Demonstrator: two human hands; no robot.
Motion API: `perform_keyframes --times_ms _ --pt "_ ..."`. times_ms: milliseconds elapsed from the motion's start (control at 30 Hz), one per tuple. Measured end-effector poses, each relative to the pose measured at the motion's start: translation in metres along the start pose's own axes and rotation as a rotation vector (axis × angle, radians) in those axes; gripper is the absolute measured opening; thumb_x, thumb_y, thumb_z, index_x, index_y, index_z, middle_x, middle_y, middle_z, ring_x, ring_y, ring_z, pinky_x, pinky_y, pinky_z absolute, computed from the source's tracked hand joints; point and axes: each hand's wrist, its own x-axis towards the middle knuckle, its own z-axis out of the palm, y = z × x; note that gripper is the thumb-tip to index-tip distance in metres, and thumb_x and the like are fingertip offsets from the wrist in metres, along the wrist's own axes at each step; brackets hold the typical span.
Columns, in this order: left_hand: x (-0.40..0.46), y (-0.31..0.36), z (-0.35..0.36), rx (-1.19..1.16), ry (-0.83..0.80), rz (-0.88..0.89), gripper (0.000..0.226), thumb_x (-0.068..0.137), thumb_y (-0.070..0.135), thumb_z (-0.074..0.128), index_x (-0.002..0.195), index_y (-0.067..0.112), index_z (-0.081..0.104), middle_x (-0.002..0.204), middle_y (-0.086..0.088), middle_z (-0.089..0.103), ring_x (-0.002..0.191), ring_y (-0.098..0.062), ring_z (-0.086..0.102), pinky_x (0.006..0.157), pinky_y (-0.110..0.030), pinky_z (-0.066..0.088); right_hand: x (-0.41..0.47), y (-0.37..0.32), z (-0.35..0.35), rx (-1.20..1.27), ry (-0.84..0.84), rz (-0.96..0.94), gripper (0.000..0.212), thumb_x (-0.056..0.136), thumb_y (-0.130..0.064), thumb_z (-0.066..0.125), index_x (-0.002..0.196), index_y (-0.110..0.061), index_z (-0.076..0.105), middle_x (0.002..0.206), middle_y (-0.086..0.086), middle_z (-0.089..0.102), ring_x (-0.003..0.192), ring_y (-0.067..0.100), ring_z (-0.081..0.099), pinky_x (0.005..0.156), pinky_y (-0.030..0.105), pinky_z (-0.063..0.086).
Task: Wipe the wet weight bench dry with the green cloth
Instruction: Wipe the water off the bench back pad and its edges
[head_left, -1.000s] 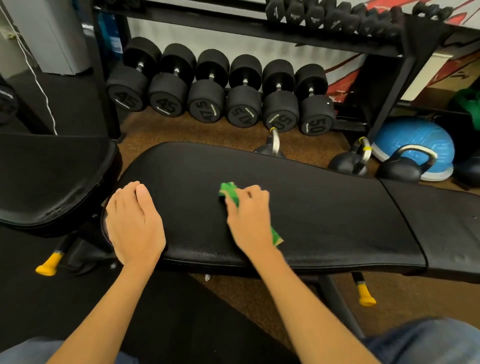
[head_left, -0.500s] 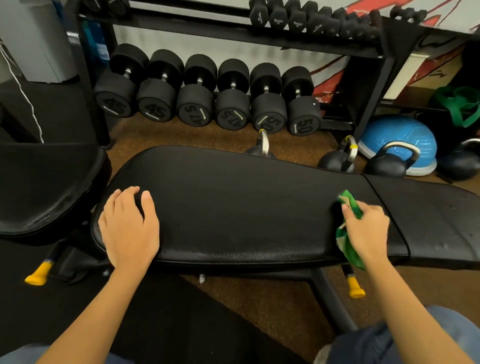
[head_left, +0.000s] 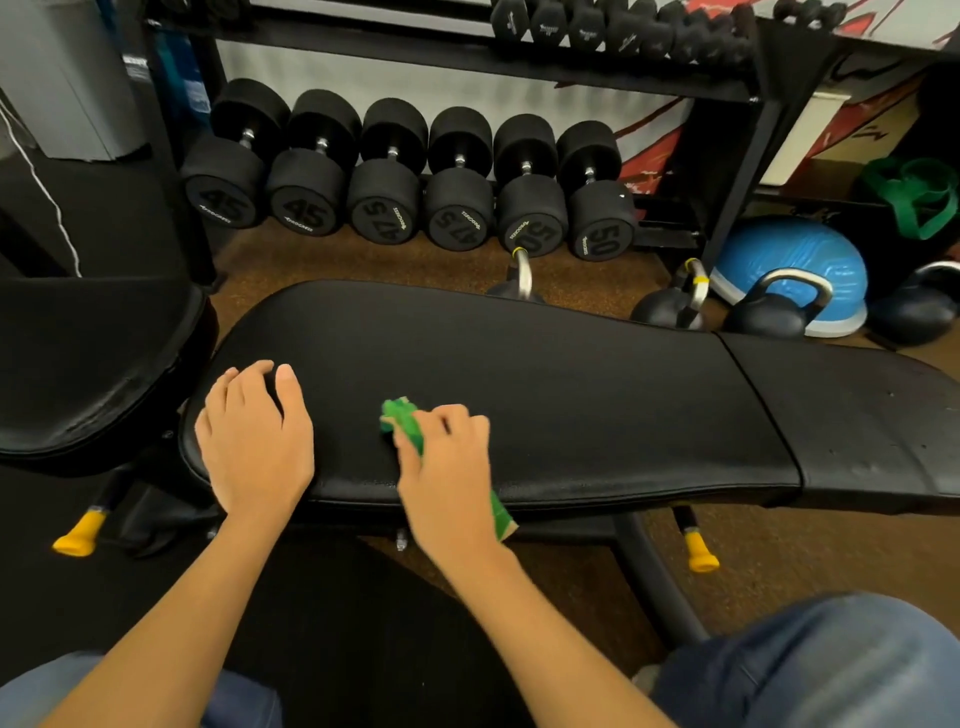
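The black padded weight bench (head_left: 571, 395) runs across the middle of the head view. My right hand (head_left: 447, 478) grips the bunched green cloth (head_left: 402, 421) and holds it down on the pad near the front edge, left of centre. Most of the cloth is hidden under that hand; one end pokes out past the fingers and another hangs over the front edge. My left hand (head_left: 254, 441) rests flat on the pad's left end, fingers spread.
A second black pad (head_left: 88, 364) sits at the left and the bench's seat section (head_left: 857, 431) at the right. Behind stand a dumbbell rack (head_left: 410, 192), kettlebells (head_left: 769, 306) and a blue balance dome (head_left: 800, 260). Yellow-tipped bench feet (head_left: 78, 538) show below.
My right hand has swept the cloth from the pad's right end back to left of centre. My left hand has stayed in place on the left end.
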Motion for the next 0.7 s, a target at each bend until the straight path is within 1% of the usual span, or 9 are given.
perform_keyframes --times_ms 67,133,167,267,367,433,500,567,700 --pt "-0.001 0.000 -0.001 0.000 -0.004 0.022 0.044 0.102 0.038 0.029 0.125 0.010 0.054 0.130 -0.011 0.057 0.137 -0.025 0.034 0.110 -0.048 0.025 -0.008 -0.007 -0.002 0.107 -0.124 -0.049 0.025 0.097 -0.029 0.052 0.117 -0.017 0.061 0.112 -0.004 0.051 0.098 0.011 0.041 0.083 0.022 0.037" --pt "-0.001 0.000 -0.003 -0.003 -0.007 0.057 0.041 0.102 0.035 0.031 0.124 0.010 0.055 0.130 -0.010 0.057 0.137 -0.024 0.033 0.110 -0.048 0.024 -0.013 -0.006 -0.017 0.274 -0.265 -0.023 0.026 0.097 -0.033 0.051 0.119 -0.024 0.061 0.112 -0.008 0.053 0.101 0.008 0.042 0.087 0.018 0.036" --pt "-0.002 0.001 -0.004 0.003 -0.008 0.086 0.039 0.102 0.033 0.032 0.123 0.010 0.055 0.130 -0.010 0.057 0.137 -0.025 0.033 0.111 -0.049 0.023 -0.017 0.002 -0.027 0.321 -0.272 -0.015 0.025 0.097 -0.034 0.051 0.118 -0.026 0.062 0.111 -0.010 0.054 0.101 0.007 0.044 0.088 0.016 0.036" --pt "-0.016 0.006 -0.006 0.073 -0.009 0.266 0.038 0.100 0.030 0.036 0.122 0.008 0.057 0.134 -0.010 0.056 0.137 -0.027 0.034 0.110 -0.051 0.020 -0.023 0.048 -0.066 0.256 -0.101 0.045 0.024 0.095 -0.032 0.056 0.116 -0.025 0.065 0.109 -0.013 0.057 0.100 0.004 0.047 0.086 0.011 0.034" --pt "-0.041 0.027 -0.001 0.072 -0.017 0.486 0.036 0.097 0.027 0.042 0.123 0.008 0.059 0.135 -0.010 0.055 0.137 -0.026 0.037 0.112 -0.049 0.019 -0.020 0.111 -0.119 0.126 0.177 0.214 0.022 0.092 -0.028 0.061 0.113 -0.023 0.065 0.107 -0.010 0.060 0.100 0.009 0.052 0.085 0.021 0.037" --pt "-0.056 0.044 0.007 0.036 -0.048 0.564 0.035 0.097 0.026 0.043 0.123 0.010 0.059 0.135 -0.009 0.055 0.137 -0.025 0.038 0.114 -0.048 0.018 -0.014 0.152 -0.157 0.068 0.350 0.347 0.026 0.092 -0.026 0.062 0.117 -0.017 0.066 0.110 -0.005 0.060 0.101 0.011 0.053 0.084 0.020 0.034" --pt "-0.062 0.055 0.015 0.013 -0.077 0.571 0.036 0.098 0.028 0.041 0.124 0.011 0.058 0.136 -0.008 0.055 0.137 -0.024 0.037 0.114 -0.048 0.017 -0.011 0.188 -0.186 -0.016 0.434 0.443 0.030 0.093 -0.025 0.060 0.120 -0.011 0.065 0.116 0.005 0.060 0.107 0.020 0.052 0.088 0.026 0.036" --pt "-0.062 0.059 0.020 0.013 -0.096 0.551 0.037 0.098 0.028 0.038 0.125 0.012 0.058 0.136 -0.007 0.054 0.138 -0.023 0.036 0.115 -0.048 0.018 -0.012 0.217 -0.197 -0.090 0.429 0.519 0.030 0.095 -0.023 0.057 0.121 -0.008 0.064 0.121 0.014 0.059 0.114 0.032 0.048 0.096 0.036 0.035" --pt "-0.063 0.060 0.024 0.009 -0.102 0.503 0.039 0.099 0.029 0.035 0.125 0.010 0.058 0.137 -0.008 0.054 0.138 -0.023 0.035 0.115 -0.047 0.018 -0.016 0.224 -0.164 -0.167 0.503 0.493 0.025 0.096 -0.021 0.053 0.114 -0.007 0.064 0.114 0.017 0.060 0.108 0.031 0.044 0.093 0.034 0.028"
